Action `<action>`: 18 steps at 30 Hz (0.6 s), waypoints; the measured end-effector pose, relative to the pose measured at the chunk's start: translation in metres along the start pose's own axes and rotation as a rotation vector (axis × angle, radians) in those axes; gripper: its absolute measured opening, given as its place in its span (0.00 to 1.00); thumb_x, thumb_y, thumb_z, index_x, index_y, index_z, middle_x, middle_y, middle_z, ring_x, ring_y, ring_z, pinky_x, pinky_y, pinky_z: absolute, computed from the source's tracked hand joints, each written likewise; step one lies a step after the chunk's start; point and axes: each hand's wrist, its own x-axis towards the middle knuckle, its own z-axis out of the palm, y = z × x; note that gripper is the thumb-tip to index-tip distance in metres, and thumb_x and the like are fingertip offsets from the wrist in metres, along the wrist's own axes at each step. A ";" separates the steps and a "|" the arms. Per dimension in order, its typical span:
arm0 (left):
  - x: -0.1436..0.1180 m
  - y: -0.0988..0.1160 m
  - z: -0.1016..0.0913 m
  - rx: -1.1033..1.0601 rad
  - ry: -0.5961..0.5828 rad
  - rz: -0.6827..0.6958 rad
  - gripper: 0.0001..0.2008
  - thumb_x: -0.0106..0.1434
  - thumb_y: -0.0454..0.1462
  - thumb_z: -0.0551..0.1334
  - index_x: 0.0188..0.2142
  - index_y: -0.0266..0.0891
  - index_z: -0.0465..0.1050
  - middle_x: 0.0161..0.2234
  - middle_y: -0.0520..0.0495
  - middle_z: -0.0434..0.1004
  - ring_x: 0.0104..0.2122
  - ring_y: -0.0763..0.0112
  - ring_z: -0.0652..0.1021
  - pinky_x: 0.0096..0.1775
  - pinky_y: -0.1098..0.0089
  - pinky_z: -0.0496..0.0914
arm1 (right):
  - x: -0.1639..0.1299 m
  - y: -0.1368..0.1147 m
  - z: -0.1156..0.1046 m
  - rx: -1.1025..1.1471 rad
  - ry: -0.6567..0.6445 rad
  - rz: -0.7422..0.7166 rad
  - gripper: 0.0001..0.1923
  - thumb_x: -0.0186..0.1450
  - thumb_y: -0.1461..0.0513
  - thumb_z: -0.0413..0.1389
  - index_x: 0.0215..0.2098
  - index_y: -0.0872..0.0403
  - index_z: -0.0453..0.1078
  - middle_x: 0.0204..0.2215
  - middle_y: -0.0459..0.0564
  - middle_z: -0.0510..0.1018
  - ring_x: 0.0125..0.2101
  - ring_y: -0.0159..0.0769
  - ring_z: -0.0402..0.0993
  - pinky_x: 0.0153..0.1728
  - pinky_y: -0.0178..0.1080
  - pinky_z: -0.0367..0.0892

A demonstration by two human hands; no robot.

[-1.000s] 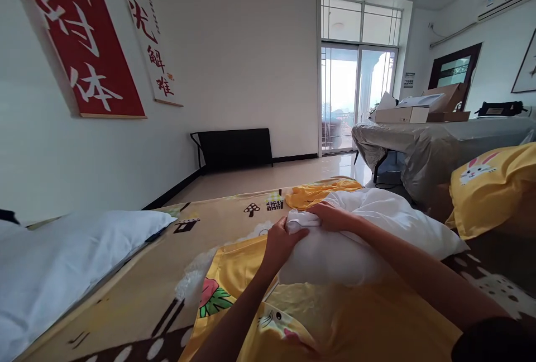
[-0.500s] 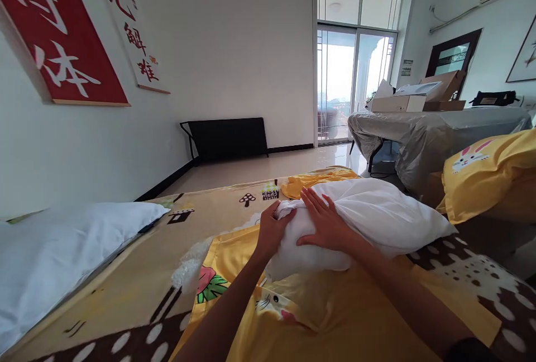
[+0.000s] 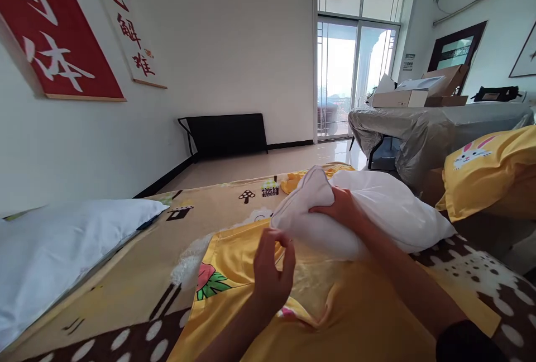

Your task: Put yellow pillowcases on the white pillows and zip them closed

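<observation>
Bright daylight from overexposed glass doors (image 3: 355,80), soft shadows, wide-angle edge distortion

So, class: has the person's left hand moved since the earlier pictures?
Yes. The left hand has let go of the white pillow and drawn back toward the person, now open over the yellow pillowcase.

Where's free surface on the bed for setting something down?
Free: the printed bedspread between the white pillow at left and the yellow pillowcase; also its near-left corner. Crowded: centre-right, where the right hand grips the white pillow, the left hand hovers over the pillowcase, and the yellow rabbit pillow sits beyond.
</observation>
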 end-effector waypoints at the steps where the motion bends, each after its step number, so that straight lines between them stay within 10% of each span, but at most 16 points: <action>1: -0.011 -0.005 0.005 -0.048 -0.177 -0.145 0.06 0.56 0.37 0.60 0.34 0.40 0.65 0.32 0.48 0.69 0.34 0.66 0.71 0.39 0.64 0.67 | 0.006 0.000 -0.011 -0.033 0.072 0.006 0.21 0.48 0.43 0.60 0.26 0.51 0.68 0.24 0.48 0.77 0.27 0.39 0.71 0.32 0.42 0.65; 6: -0.020 -0.016 0.088 -0.605 -0.671 -0.809 0.53 0.36 0.43 0.74 0.60 0.39 0.53 0.60 0.29 0.56 0.55 0.45 0.67 0.51 0.49 0.65 | 0.030 -0.006 -0.067 -0.114 0.470 0.015 0.27 0.41 0.39 0.60 0.19 0.51 0.61 0.16 0.43 0.70 0.21 0.36 0.66 0.30 0.42 0.64; 12: 0.011 0.054 0.215 -0.868 -0.683 -0.568 0.36 0.53 0.49 0.65 0.57 0.34 0.62 0.55 0.34 0.68 0.54 0.57 0.70 0.53 0.60 0.67 | 0.040 -0.037 -0.104 -0.316 0.613 -0.272 0.29 0.44 0.38 0.59 0.16 0.51 0.56 0.14 0.41 0.64 0.20 0.33 0.62 0.28 0.39 0.60; 15: 0.005 0.046 0.216 -0.763 -0.763 -0.513 0.24 0.62 0.43 0.55 0.53 0.32 0.66 0.55 0.35 0.68 0.53 0.59 0.71 0.50 0.61 0.69 | 0.041 -0.040 -0.090 -0.412 0.569 -0.488 0.27 0.50 0.39 0.57 0.18 0.52 0.59 0.14 0.42 0.64 0.19 0.31 0.62 0.28 0.37 0.57; 18: -0.023 0.002 0.160 -0.508 -0.847 -0.483 0.19 0.57 0.40 0.60 0.47 0.37 0.72 0.55 0.38 0.70 0.55 0.53 0.68 0.55 0.53 0.63 | 0.031 -0.019 -0.053 -0.485 0.474 -0.661 0.24 0.58 0.43 0.53 0.20 0.53 0.62 0.15 0.44 0.67 0.19 0.31 0.63 0.28 0.37 0.55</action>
